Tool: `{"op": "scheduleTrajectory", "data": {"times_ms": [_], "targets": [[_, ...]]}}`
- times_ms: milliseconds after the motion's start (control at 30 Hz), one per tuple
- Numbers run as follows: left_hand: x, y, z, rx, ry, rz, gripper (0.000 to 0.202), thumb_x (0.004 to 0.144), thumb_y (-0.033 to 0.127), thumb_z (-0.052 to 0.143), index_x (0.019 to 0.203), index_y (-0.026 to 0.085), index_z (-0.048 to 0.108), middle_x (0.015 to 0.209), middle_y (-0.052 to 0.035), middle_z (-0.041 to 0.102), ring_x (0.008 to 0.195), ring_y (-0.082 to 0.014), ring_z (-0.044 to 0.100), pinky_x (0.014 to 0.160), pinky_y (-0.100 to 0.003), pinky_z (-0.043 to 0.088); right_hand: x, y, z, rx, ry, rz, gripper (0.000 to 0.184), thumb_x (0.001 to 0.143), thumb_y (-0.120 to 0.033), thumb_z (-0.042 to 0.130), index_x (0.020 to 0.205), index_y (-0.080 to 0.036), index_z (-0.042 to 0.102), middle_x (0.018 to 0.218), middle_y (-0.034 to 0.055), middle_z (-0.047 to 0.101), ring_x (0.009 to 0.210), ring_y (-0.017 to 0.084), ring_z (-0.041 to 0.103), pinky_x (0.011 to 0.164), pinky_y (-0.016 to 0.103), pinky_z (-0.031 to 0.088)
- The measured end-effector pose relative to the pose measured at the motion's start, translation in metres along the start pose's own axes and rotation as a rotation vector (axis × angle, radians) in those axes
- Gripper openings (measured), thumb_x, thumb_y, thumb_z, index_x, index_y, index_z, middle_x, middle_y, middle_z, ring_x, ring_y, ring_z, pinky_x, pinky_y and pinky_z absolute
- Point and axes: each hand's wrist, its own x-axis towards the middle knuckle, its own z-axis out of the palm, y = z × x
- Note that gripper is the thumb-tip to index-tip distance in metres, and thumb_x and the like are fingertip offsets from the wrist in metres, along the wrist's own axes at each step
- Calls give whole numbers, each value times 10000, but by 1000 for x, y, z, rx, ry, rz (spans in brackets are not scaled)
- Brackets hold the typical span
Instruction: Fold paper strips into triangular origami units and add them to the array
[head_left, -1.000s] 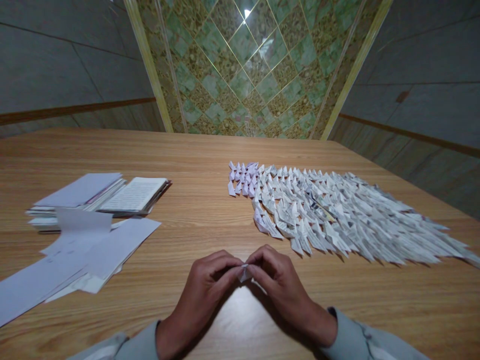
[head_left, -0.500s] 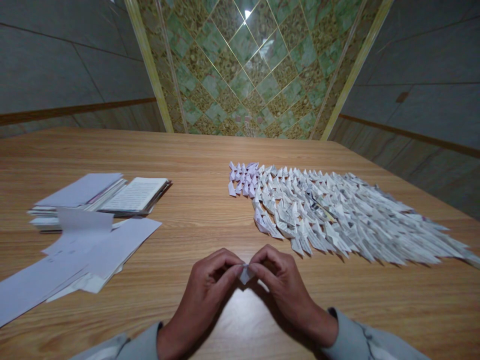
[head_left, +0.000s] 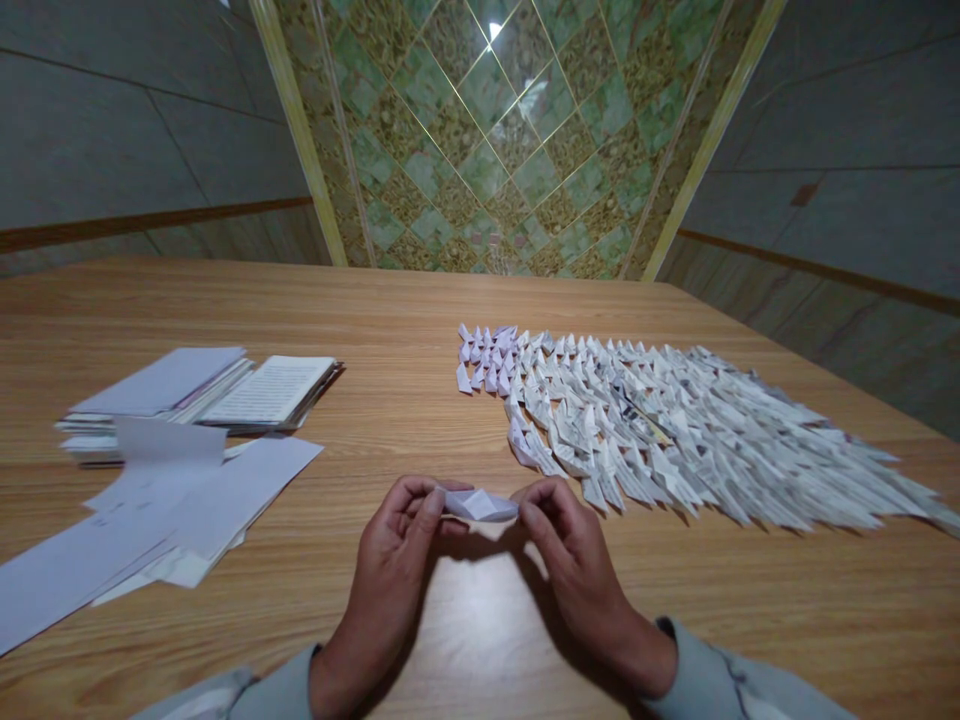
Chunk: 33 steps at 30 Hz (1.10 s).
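A small white folded paper boat point(head_left: 480, 505) is stretched lengthwise between my two hands, just above the wooden table. My left hand point(head_left: 401, 550) pinches its left end between thumb and fingers. At the other end, the thumb and fingertips of my right hand point(head_left: 570, 545) close on the boat's right tip. The boat shows a raised peak in its middle and long pointed ends. Beyond my right hand, many finished paper boats point(head_left: 675, 430) stand packed in rows, printed ones mostly, with a few plain lilac-white boats point(head_left: 487, 360) at the far left corner.
Left on the wooden table point(head_left: 375, 320) lie loose paper sheets point(head_left: 150, 520), one of them creased upright. Behind them is a stack of paper point(head_left: 161, 382) beside a printed pad or booklet point(head_left: 274, 390). A tiled wall point(head_left: 487, 150) rises past the table's far edge.
The paper between my fingers has gone from a small compact fold to a long, opened-out boat. My hands have moved apart and slightly forward, still gripping it.
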Motion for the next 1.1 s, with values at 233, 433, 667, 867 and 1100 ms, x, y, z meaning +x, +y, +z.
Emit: {"op": "scheduleTrajectory", "data": {"times_ms": [233,433,667,867,1100], "targets": [[-6,-4,0,26,-63,12,269,932,456,673,883,191,652,995,-65,771,814,-183,680,741,-272,518,-4,-9,-4,-219,-200,-283,272,874,-82,464,1058,-232,597,1248,86,591,1199,236,547,1000,394,442],[-8,-2,1,2,-99,0,251,937,439,669,887,193,658,1021,-73,773,833,-198,688,762,-293,521,-1,-14,-3,-265,-241,-329,251,728,-75,570,932,-214,614,1189,97,610,1123,263,583,924,394,486],[-7,-6,1,32,-112,13,235,952,426,653,921,193,667,1060,-80,771,861,-199,693,795,-298,516,-1,-4,-3,-448,-122,-458,133,883,-130,688,934,-219,604,1026,69,665,965,239,600,816,359,473],[-10,-3,1,39,-125,-1,238,947,429,659,899,196,663,1047,-76,774,880,-204,689,791,-290,516,-5,-5,-1,-447,-167,-481,146,931,-137,658,1040,-234,664,1117,79,631,992,234,572,826,359,473],[-12,-2,1,-32,-109,-10,256,950,455,656,917,202,644,1085,-73,764,895,-201,689,810,-297,520,-3,-11,-2,-273,-157,-303,112,927,-124,612,908,-211,679,1064,71,637,1037,229,585,862,352,472]]}}
